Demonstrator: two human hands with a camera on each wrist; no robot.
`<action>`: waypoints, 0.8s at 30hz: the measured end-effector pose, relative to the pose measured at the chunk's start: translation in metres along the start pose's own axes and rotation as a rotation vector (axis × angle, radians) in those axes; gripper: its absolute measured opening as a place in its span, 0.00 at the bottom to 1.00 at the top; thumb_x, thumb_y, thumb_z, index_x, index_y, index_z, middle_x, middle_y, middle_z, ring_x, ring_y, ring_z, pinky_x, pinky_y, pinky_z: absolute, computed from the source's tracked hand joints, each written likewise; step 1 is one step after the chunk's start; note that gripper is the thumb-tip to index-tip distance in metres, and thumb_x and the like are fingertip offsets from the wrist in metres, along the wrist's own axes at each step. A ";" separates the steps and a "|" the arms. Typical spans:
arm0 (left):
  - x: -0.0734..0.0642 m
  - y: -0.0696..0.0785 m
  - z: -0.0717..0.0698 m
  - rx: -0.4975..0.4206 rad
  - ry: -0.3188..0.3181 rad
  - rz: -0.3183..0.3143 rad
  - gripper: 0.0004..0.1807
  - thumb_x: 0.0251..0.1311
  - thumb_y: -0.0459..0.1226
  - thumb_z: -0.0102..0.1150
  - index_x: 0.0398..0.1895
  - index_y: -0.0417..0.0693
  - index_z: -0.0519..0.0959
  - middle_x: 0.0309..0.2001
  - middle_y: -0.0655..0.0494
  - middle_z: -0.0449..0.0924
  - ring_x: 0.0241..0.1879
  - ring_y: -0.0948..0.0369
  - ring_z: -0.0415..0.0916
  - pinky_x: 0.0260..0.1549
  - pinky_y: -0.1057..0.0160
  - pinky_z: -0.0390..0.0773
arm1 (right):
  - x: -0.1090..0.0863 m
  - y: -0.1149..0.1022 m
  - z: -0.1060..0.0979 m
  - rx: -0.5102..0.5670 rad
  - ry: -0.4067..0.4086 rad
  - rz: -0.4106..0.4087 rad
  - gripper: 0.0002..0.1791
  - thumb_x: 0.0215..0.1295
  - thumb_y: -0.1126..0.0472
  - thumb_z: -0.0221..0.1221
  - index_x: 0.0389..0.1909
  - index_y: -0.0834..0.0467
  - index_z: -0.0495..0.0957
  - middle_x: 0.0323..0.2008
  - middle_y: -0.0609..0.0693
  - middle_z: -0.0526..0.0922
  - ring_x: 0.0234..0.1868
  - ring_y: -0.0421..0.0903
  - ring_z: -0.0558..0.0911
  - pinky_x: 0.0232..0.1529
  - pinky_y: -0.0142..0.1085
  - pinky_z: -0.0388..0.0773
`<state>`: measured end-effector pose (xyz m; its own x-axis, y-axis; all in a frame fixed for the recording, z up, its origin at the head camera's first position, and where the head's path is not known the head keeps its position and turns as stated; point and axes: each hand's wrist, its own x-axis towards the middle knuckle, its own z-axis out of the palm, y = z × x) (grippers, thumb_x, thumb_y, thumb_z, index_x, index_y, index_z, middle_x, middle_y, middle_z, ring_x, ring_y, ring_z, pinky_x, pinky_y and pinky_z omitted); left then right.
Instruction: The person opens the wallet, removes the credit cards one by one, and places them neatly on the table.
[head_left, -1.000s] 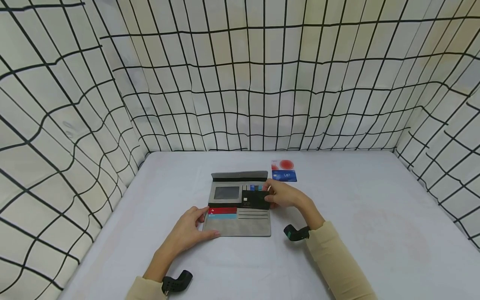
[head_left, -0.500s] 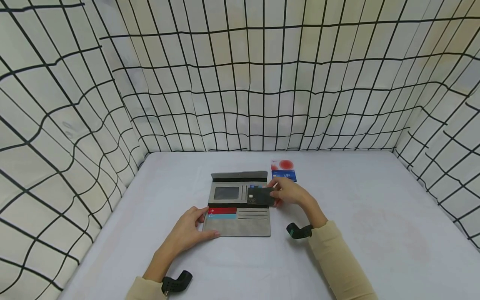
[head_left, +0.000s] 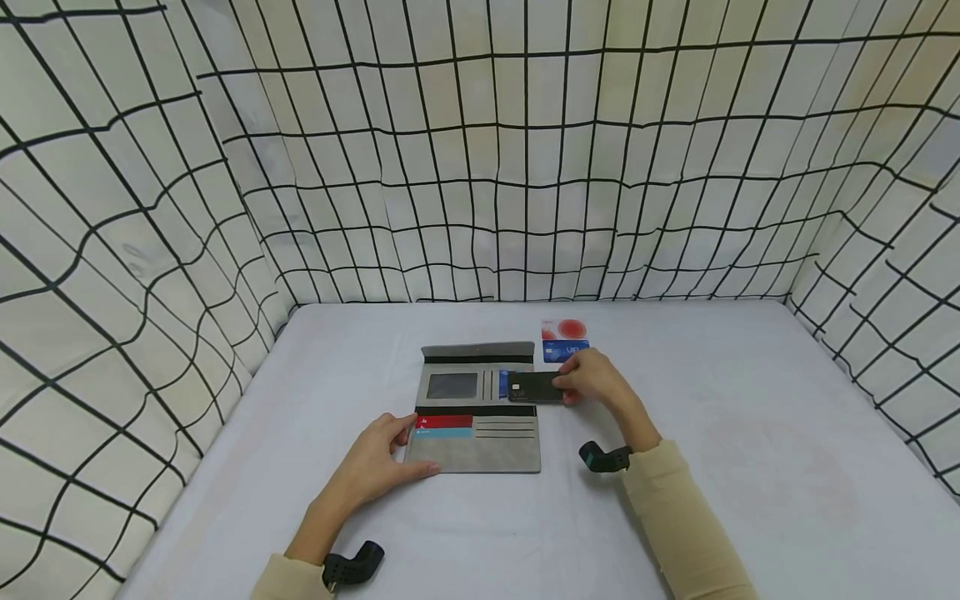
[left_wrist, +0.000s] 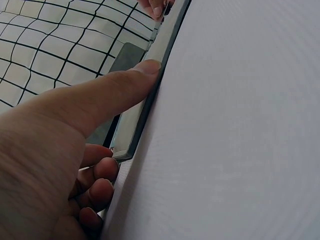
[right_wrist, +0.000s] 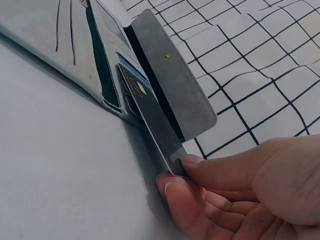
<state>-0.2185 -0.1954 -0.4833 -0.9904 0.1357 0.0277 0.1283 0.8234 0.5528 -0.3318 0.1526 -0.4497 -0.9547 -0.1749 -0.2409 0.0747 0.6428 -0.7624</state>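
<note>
Fingers of the right hand (head_left: 596,379) pinch the right end of a smooth, black rectangular plastic card (head_left: 532,387). It lies across the right side of an open, matte grey, leather-like wallet (head_left: 480,457), jutting farther past its right edge than half a second ago. The left hand (head_left: 372,461), thumb straight, other fingers curled, holds the wallet's near left corner.

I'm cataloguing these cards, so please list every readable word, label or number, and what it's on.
"VIP": rectangular blue plastic card on the white table.
"VIP", faint: rectangular black plastic card pinched by the right hand.
Too small to read: marks on the red card and light-blue card in the open grey wallet, and on the white card with a red disc.
</note>
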 end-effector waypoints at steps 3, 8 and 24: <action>-0.001 0.000 -0.001 -0.001 -0.002 0.000 0.50 0.42 0.61 0.76 0.66 0.42 0.75 0.36 0.57 0.70 0.38 0.62 0.65 0.37 0.64 0.67 | 0.000 0.003 -0.004 0.018 0.021 0.023 0.17 0.65 0.63 0.65 0.50 0.70 0.79 0.30 0.57 0.84 0.21 0.41 0.83 0.31 0.31 0.82; -0.001 0.001 -0.001 -0.011 -0.006 -0.004 0.50 0.42 0.60 0.77 0.65 0.42 0.75 0.36 0.57 0.69 0.38 0.62 0.65 0.35 0.64 0.66 | -0.001 0.005 -0.011 0.030 0.046 0.060 0.16 0.66 0.63 0.64 0.50 0.70 0.79 0.31 0.57 0.84 0.22 0.42 0.83 0.31 0.31 0.82; -0.001 -0.002 0.001 -0.015 0.005 0.025 0.49 0.41 0.60 0.77 0.65 0.42 0.76 0.36 0.59 0.69 0.37 0.63 0.65 0.36 0.65 0.67 | -0.003 0.015 -0.026 -0.023 0.126 0.109 0.18 0.67 0.62 0.63 0.53 0.68 0.78 0.40 0.61 0.83 0.26 0.42 0.82 0.31 0.30 0.80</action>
<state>-0.2180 -0.1970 -0.4853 -0.9871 0.1538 0.0456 0.1525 0.8112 0.5645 -0.3357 0.1822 -0.4445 -0.9699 -0.0090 -0.2433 0.1747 0.6702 -0.7213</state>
